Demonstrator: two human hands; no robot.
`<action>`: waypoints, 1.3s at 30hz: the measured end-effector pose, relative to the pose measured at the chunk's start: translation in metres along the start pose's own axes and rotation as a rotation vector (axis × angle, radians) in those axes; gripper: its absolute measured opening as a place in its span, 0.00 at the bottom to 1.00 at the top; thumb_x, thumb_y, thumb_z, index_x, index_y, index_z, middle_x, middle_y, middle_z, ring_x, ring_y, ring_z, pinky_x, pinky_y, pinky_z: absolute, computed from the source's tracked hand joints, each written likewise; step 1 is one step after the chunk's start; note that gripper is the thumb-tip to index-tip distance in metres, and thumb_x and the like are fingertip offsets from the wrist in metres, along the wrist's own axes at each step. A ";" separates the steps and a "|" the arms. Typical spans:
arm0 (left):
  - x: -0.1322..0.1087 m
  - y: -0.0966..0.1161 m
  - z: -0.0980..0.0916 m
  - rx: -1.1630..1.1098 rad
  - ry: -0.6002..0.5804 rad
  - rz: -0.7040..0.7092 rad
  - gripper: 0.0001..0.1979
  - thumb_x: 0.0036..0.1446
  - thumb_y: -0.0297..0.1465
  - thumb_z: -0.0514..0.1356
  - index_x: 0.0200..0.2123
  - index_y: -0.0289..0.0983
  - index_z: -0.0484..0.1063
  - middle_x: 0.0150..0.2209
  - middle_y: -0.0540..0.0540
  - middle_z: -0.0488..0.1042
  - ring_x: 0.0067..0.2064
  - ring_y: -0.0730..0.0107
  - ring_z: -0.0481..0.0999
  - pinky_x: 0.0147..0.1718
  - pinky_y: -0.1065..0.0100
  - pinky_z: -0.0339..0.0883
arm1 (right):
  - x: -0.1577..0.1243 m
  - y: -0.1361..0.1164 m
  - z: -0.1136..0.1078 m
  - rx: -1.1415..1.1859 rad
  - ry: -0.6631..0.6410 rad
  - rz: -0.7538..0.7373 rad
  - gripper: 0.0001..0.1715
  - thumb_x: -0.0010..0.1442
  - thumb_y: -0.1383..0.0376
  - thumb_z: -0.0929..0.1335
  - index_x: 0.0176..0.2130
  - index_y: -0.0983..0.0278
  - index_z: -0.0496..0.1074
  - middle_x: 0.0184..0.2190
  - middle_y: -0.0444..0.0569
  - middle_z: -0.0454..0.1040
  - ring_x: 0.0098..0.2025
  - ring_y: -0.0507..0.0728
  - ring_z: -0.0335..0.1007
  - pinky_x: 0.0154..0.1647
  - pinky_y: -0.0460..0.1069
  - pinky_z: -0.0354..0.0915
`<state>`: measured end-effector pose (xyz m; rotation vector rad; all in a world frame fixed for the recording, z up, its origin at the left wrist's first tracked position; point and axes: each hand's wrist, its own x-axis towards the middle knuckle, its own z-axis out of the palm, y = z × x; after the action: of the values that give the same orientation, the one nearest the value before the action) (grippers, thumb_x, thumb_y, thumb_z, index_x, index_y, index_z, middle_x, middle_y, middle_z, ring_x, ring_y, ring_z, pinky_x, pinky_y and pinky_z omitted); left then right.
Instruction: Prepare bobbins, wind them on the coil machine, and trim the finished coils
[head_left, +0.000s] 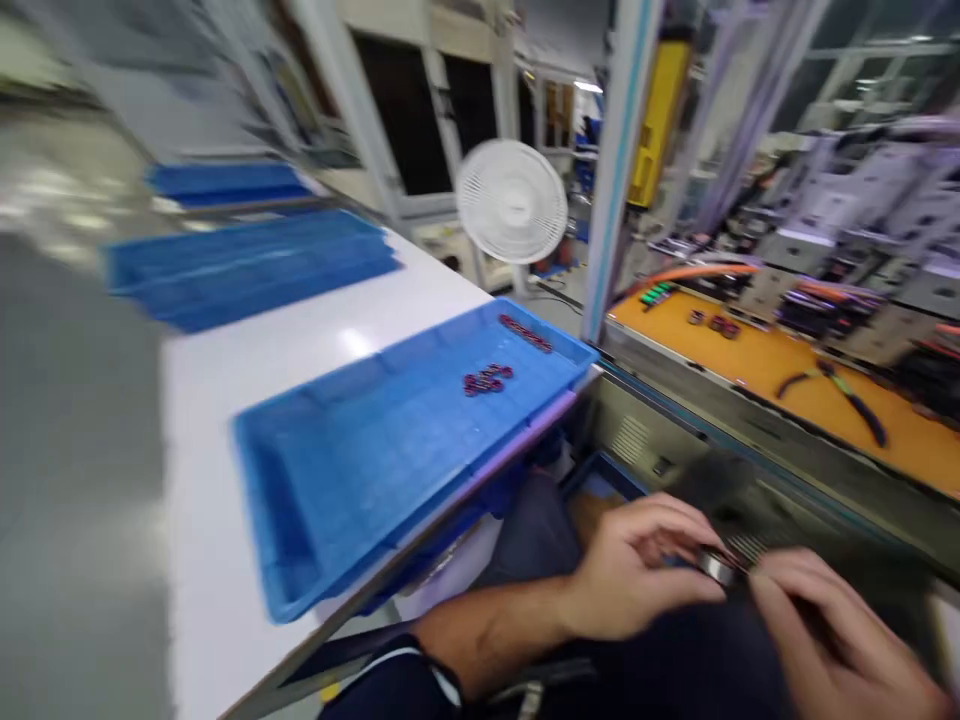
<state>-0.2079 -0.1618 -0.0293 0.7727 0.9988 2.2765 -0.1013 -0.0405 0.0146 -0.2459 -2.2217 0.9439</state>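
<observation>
As the blue tray (390, 440) overhangs the table (210, 460), left hand (645, 572) and right hand (840, 640) pinch a metal ring (718, 568).

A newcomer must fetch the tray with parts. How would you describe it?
Start at the white table in front of the white fan. The blue tray is the one nearest the person, along the table's edge, by the left hand pinching a metal part. Only it shows small dark red parts; the farther blue trays show none.

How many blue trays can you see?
3. The nearest tray sits at the white table edge, the second tray lies farther along it, and the third tray is beyond. Blur may hide stacked ones.
</observation>
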 end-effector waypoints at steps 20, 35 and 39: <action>0.011 -0.002 -0.008 -0.030 -0.063 -0.120 0.06 0.57 0.35 0.65 0.39 0.46 0.81 0.49 0.44 0.80 0.53 0.54 0.78 0.46 0.54 0.77 | -0.011 0.014 0.021 0.944 -0.234 0.396 0.12 0.59 0.62 0.72 0.42 0.63 0.74 0.27 0.44 0.73 0.25 0.50 0.71 0.25 0.46 0.70; 0.005 0.021 0.014 0.925 -0.169 0.294 0.17 0.54 0.29 0.68 0.47 0.34 0.76 0.39 0.43 0.80 0.32 0.73 0.78 0.35 0.73 0.74 | -0.009 0.043 0.001 -0.347 0.140 -0.700 0.15 0.56 0.73 0.71 0.45 0.69 0.72 0.34 0.54 0.77 0.38 0.58 0.75 0.37 0.52 0.76; 0.010 0.022 0.011 0.911 -0.242 0.293 0.16 0.54 0.24 0.67 0.47 0.36 0.76 0.40 0.43 0.81 0.40 0.68 0.79 0.42 0.69 0.73 | -0.015 0.021 0.000 0.041 0.072 -0.309 0.19 0.56 0.69 0.72 0.48 0.66 0.71 0.34 0.52 0.74 0.34 0.55 0.72 0.32 0.50 0.72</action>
<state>-0.2123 -0.1626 -0.0031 1.5937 1.9172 1.7987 -0.0919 -0.0318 -0.0074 0.0807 -2.0949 0.7970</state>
